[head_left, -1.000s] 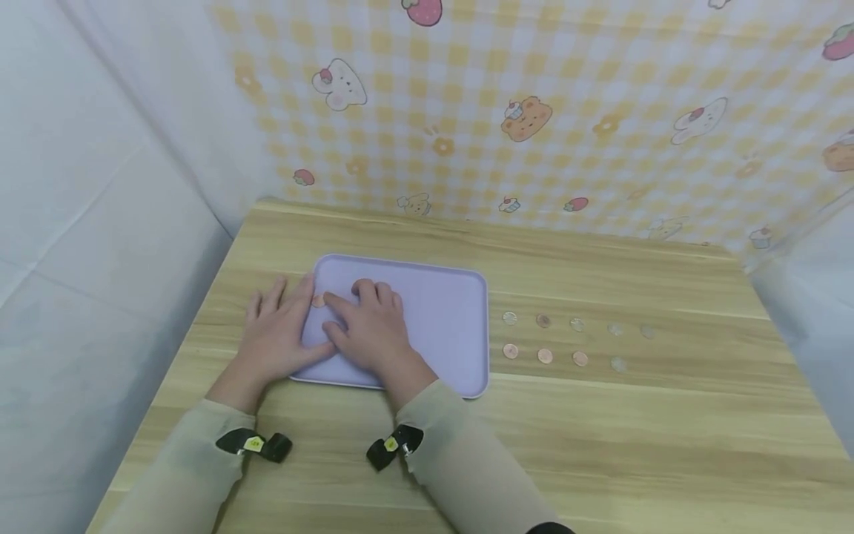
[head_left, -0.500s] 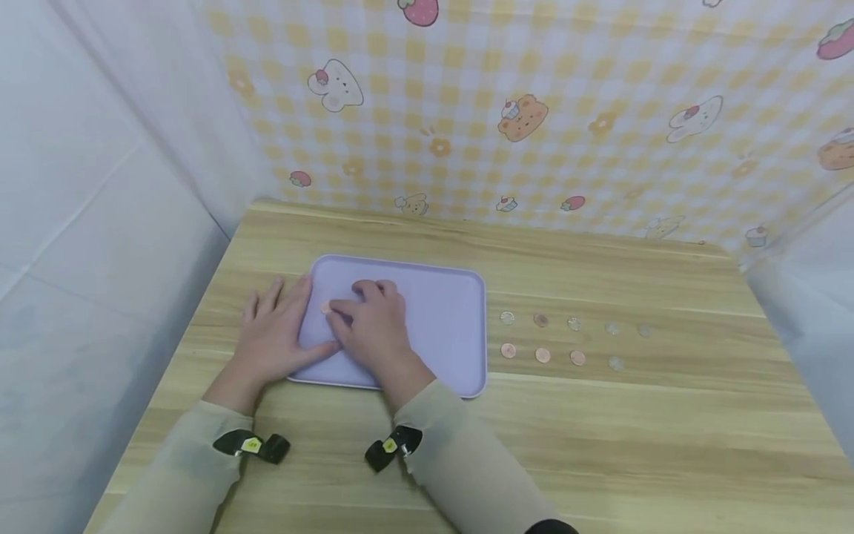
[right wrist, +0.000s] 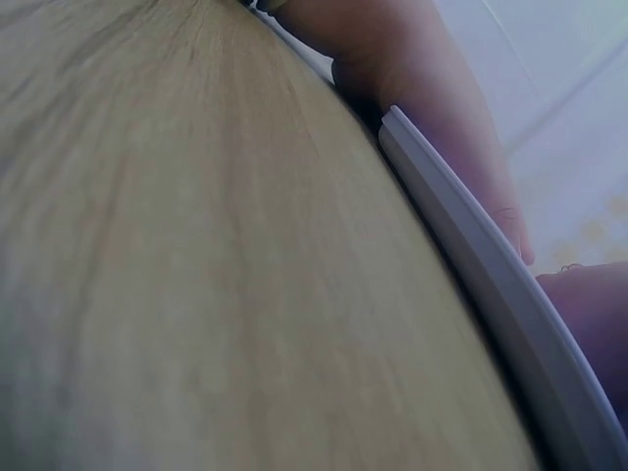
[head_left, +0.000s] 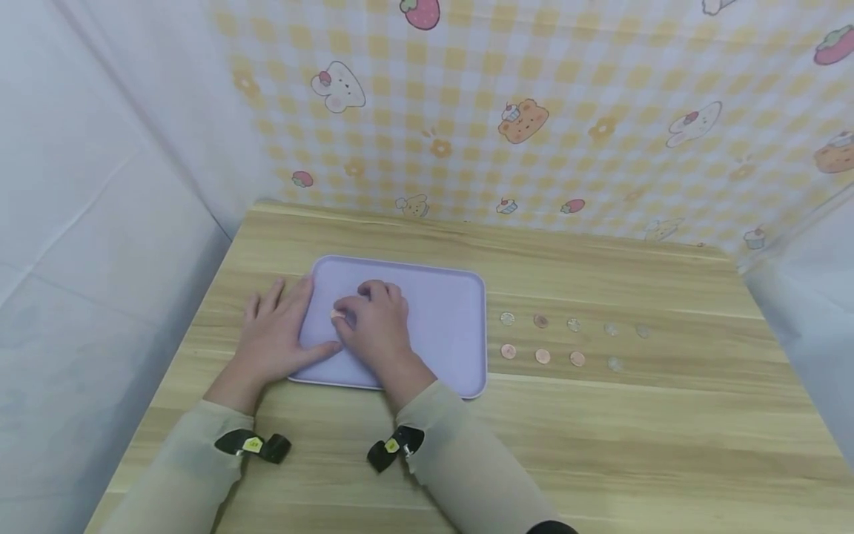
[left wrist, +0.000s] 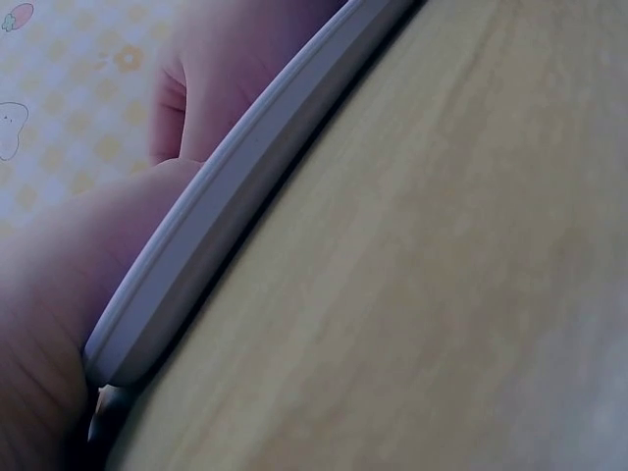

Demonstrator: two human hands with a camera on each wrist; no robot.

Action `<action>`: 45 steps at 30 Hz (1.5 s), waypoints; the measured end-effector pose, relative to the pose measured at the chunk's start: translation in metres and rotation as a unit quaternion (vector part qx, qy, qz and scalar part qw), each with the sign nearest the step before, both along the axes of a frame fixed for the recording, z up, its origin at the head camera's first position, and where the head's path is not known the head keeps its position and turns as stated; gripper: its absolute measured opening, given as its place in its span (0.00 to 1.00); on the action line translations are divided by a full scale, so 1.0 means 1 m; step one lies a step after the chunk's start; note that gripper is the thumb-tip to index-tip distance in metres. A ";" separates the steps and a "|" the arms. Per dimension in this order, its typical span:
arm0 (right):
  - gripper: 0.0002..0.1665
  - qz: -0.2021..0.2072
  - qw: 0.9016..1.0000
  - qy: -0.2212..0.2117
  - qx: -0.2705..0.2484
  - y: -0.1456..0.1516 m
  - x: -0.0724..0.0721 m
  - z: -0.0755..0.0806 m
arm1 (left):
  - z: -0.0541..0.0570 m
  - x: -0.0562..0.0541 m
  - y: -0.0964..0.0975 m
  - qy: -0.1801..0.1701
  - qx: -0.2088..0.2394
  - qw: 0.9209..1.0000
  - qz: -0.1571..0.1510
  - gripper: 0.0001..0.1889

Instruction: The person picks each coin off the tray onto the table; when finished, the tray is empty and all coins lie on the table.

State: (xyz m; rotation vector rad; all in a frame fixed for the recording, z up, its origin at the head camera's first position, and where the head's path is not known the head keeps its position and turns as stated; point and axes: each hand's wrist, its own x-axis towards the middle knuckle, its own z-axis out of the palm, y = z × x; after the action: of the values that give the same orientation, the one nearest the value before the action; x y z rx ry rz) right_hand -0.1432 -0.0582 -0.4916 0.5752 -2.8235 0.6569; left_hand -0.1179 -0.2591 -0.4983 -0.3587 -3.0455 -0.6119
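Observation:
A lilac tray (head_left: 443,319) lies on the wooden table. Over it, my right hand (head_left: 382,330) pinches a copper-coloured coin (head_left: 336,314) between thumb and index finger, the other fingers bent. My left hand (head_left: 276,337) rests across the tray's left edge with spread fingers, its thumb reaching into the tray. In the left wrist view, the tray's rim (left wrist: 221,196) runs beside the left hand (left wrist: 59,275). The right wrist view has the tray's outer side (right wrist: 481,255) between table and hands; the coin is hidden there.
Right of the tray, several coins lie in two rows on the table (head_left: 600,437), among them a copper coin (head_left: 543,356) and a silver coin (head_left: 574,325). A yellow checked cloth (head_left: 467,89) hangs behind the table, and a white sheet (head_left: 87,259) hangs at the left.
My right thumb and index finger have closed on the coin at the tray's left side. The coin has come right and slightly nearer. My left hand has stayed in place.

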 end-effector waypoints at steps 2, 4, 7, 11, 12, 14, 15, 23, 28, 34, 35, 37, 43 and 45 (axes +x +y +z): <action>0.12 0.000 1.000 -0.008 0.002 0.000 0.000 0.000 | 0.000 0.000 0.000 -0.002 0.002 1.000 0.000 0.66; 0.11 0.000 1.000 -0.016 0.002 0.000 -0.001 0.000 | 0.000 0.000 0.001 -0.003 0.003 1.000 -0.001 0.66; 0.11 -0.004 0.999 -0.031 0.001 0.000 -0.002 0.000 | 0.001 0.000 0.001 -0.004 0.004 1.000 -0.001 0.66; 0.10 -0.009 0.999 -0.054 -0.004 -0.001 -0.003 0.000 | 0.000 0.000 0.001 -0.002 0.002 1.000 0.001 0.66; 0.10 -0.008 0.998 -0.057 -0.006 -0.001 -0.003 0.000 | 0.001 0.000 0.001 -0.001 0.002 1.000 0.001 0.66; 0.09 -0.003 0.998 -0.056 -0.010 -0.001 -0.004 0.000 | 0.001 0.001 0.001 0.001 0.002 1.000 0.001 0.66; 0.09 0.002 0.998 -0.053 -0.014 -0.001 -0.004 -0.001 | 0.001 0.001 0.001 0.002 0.003 1.000 0.001 0.66; 0.08 0.066 0.997 -0.001 -0.041 0.001 -0.002 0.000 | 0.002 0.000 0.001 0.003 0.005 1.000 0.000 0.66; 0.13 0.101 0.993 0.043 -0.033 0.004 0.000 0.000 | 0.002 0.000 0.000 0.004 0.006 1.000 0.000 0.65; 0.15 0.097 0.991 0.039 -0.089 0.005 0.000 -0.003 | 0.001 0.000 0.001 0.009 0.004 1.000 0.000 0.66; 0.16 0.092 0.989 0.032 -0.110 0.004 -0.001 -0.004 | 0.001 0.000 0.001 0.010 0.004 1.000 0.000 0.66; 0.17 0.083 0.984 0.021 -0.153 0.004 -0.001 -0.005 | 0.001 0.000 0.001 0.011 0.004 1.000 0.000 0.66; 0.20 0.058 0.978 0.014 -0.198 0.005 -0.001 -0.006 | -0.001 -0.001 0.001 0.009 0.004 1.000 -0.002 0.66; 0.22 0.048 0.979 0.012 -0.198 0.006 -0.001 -0.005 | -0.001 -0.001 0.001 0.008 0.005 1.000 -0.003 0.66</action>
State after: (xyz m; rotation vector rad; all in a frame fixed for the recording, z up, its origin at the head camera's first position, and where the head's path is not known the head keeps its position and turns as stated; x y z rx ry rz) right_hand -0.1439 -0.0524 -0.4964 0.6393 -2.5477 1.1840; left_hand -0.1189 -0.2584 -0.4994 -0.3718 -3.0251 -0.6223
